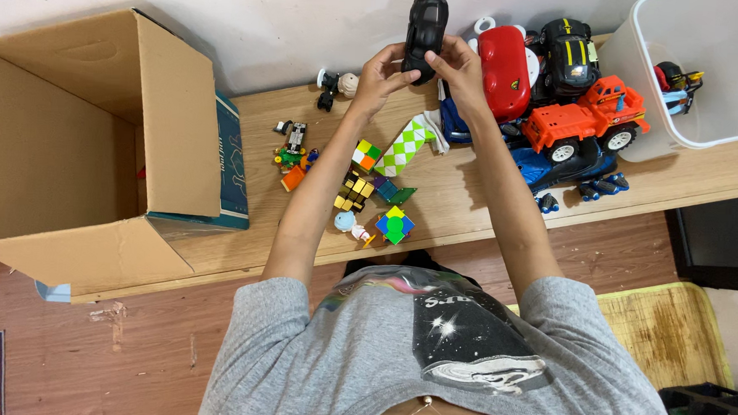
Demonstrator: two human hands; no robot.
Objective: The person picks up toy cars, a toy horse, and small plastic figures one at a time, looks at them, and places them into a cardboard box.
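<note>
Fingers (pixel 393 72) apparently around black toy car (pixel 426 25)

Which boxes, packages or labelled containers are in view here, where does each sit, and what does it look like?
Cardboard box: left end of the table, large, brown, open, lying on its side.
Flat box: wedged against the cardboard box's right side, thin, teal with pale markings.
Plastic bin: right end, white, translucent, open-topped, toys inside.
</note>
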